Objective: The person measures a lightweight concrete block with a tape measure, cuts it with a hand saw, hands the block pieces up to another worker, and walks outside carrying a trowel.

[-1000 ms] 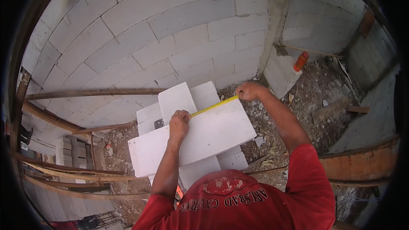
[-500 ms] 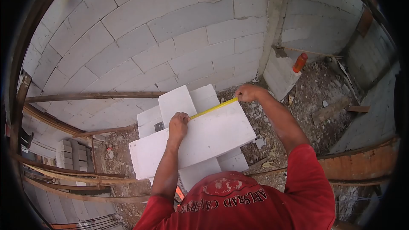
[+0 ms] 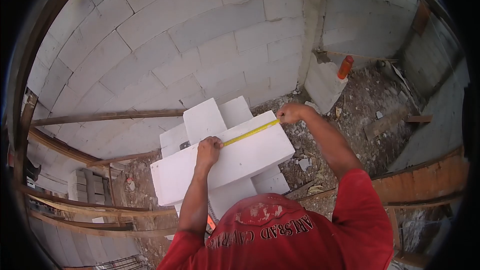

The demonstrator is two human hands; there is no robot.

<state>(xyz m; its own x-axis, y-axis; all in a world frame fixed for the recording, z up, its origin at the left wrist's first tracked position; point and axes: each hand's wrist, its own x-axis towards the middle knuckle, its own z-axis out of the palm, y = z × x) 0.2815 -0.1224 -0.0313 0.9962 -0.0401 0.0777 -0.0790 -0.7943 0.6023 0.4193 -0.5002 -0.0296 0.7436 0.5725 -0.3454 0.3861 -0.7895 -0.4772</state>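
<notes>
A long white block (image 3: 240,162) lies across other white blocks. Across its top, near the far edge, stretches a yellow tape measure (image 3: 252,133). My left hand (image 3: 209,151) rests on the block with its fingers closed around one end of the tape; the case, if there, is hidden by the hand. At the block's right end, my right hand (image 3: 291,113) pinches the tape's other end. Under and behind the long block stand more white blocks (image 3: 204,120), and a small dark object (image 3: 185,145) lies beside them.
A white block wall (image 3: 200,35) rises behind the stack. An orange bottle (image 3: 345,67) stands on a rough block (image 3: 322,85) at the right. Rubble and a short board (image 3: 385,124) lie on the ground. Wooden beams (image 3: 110,116) cross at the left.
The tape has moved a little toward me, away from the block's far edge, and both hands have shifted with it. The view has tilted slightly.
</notes>
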